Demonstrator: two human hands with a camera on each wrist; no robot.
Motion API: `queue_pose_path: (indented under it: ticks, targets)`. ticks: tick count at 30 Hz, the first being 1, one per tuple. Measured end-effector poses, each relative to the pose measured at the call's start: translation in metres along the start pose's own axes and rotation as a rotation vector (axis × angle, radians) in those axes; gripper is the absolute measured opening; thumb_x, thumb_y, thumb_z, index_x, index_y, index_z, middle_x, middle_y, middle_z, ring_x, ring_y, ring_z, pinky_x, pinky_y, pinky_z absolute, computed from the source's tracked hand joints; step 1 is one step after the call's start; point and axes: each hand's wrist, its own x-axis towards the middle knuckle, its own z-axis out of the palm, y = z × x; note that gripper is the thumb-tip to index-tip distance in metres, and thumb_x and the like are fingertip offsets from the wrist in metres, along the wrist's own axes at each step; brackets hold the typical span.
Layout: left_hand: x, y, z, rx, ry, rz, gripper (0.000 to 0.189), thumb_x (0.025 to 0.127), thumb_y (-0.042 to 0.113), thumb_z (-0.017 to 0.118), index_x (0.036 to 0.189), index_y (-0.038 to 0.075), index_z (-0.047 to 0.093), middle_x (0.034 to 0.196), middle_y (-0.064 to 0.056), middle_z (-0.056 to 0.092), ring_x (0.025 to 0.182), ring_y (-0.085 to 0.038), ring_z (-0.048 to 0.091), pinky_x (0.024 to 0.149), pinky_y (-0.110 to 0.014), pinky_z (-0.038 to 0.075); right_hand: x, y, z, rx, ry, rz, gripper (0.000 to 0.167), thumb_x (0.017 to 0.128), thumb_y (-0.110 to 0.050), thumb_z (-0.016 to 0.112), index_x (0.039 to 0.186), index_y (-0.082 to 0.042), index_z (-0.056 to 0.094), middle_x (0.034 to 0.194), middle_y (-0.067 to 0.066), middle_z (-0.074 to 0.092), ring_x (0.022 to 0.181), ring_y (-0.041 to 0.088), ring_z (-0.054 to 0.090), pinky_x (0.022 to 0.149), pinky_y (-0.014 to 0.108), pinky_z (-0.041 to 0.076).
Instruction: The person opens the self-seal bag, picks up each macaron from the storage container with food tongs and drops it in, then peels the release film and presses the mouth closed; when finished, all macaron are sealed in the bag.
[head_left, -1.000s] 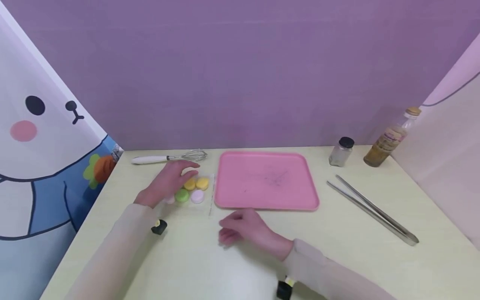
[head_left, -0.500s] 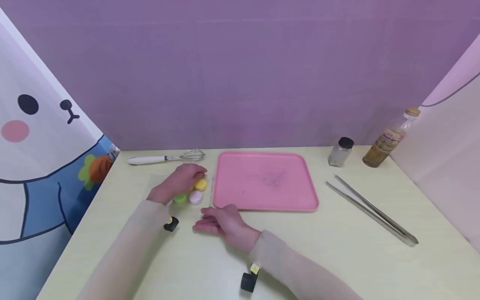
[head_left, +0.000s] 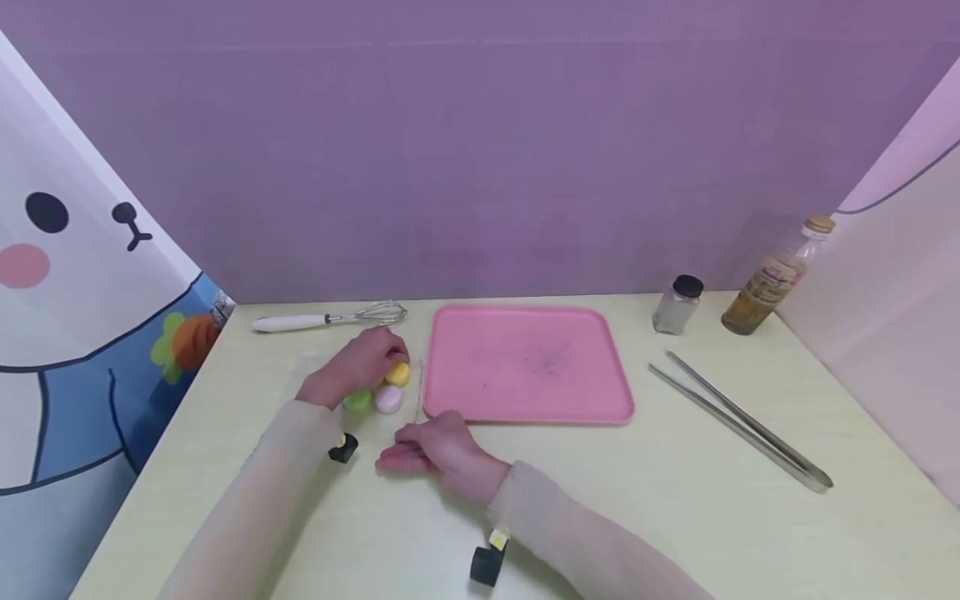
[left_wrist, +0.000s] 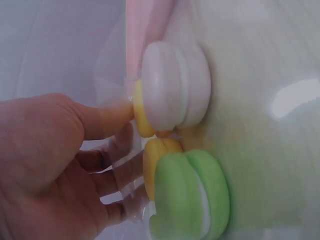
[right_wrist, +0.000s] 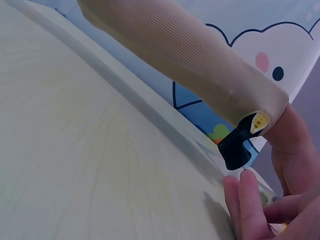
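Several toy-like macarons lie in a clear plastic bag left of the pink tray. A yellow macaron, a lilac one and a green one show. My left hand is over the bag's far side, thumb against a yellow macaron and fingers curled at the plastic in the left wrist view. My right hand is at the bag's near right corner, palm turned inward, two fingers extended in the right wrist view. I cannot tell if it pinches the plastic.
A whisk with a white handle lies behind the left hand. Right of the tray lie metal tongs. A black-lidded jar and a corked bottle stand at the back right, before a purple wall.
My right hand has moved left from in front of the tray to the bag's near corner. My left hand has shifted slightly right and its fingers have closed down by the yellow macarons.
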Motion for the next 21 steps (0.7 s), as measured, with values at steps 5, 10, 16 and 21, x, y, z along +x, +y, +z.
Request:
queue_pose_path:
  ticks: [5, 10, 16, 21]
  targets:
    - [-0.005, 0.000, -0.002, -0.006, 0.016, -0.001, 0.015, 0.100, 0.006, 0.060, 0.099, 0.001, 0.075, 0.092, -0.005, 0.068, 0.091, -0.023, 0.058, 0.087, -0.042, 0.053, -0.008, 0.002, -0.003, -0.090, -0.031, -0.035, 0.016, 0.092, 0.007, 0.062, 0.104, 0.017, 0.060, 0.086, 0.030, 0.071, 0.082, 0.038, 0.074, 0.072, 0.035, 0.062]
    - [-0.016, 0.001, -0.005, -0.056, 0.047, -0.008, 0.015, 0.100, 0.007, 0.061, 0.101, 0.001, 0.074, 0.094, -0.006, 0.068, 0.089, -0.022, 0.059, 0.086, -0.042, 0.054, -0.018, 0.000, -0.006, -0.153, -0.039, -0.071, 0.014, 0.092, 0.006, 0.061, 0.100, 0.017, 0.062, 0.084, 0.029, 0.071, 0.079, 0.039, 0.074, 0.070, 0.036, 0.063]
    - [-0.033, 0.006, -0.006, -0.121, 0.112, 0.010, 0.014, 0.101, 0.008, 0.061, 0.101, -0.002, 0.071, 0.092, -0.009, 0.069, 0.083, -0.022, 0.062, 0.079, -0.040, 0.055, -0.033, -0.003, -0.011, -0.241, -0.056, -0.113, 0.014, 0.091, 0.005, 0.060, 0.099, 0.016, 0.062, 0.080, 0.027, 0.072, 0.075, 0.038, 0.074, 0.066, 0.037, 0.063]
    - [-0.048, 0.009, -0.007, -0.219, 0.132, -0.022, 0.016, 0.103, 0.014, 0.061, 0.105, 0.001, 0.071, 0.094, -0.007, 0.070, 0.084, -0.021, 0.064, 0.072, -0.034, 0.055, -0.047, -0.006, -0.019, -0.372, -0.032, -0.167, 0.010, 0.089, 0.003, 0.060, 0.092, 0.012, 0.064, 0.075, 0.021, 0.072, 0.068, 0.034, 0.074, 0.060, 0.039, 0.063]
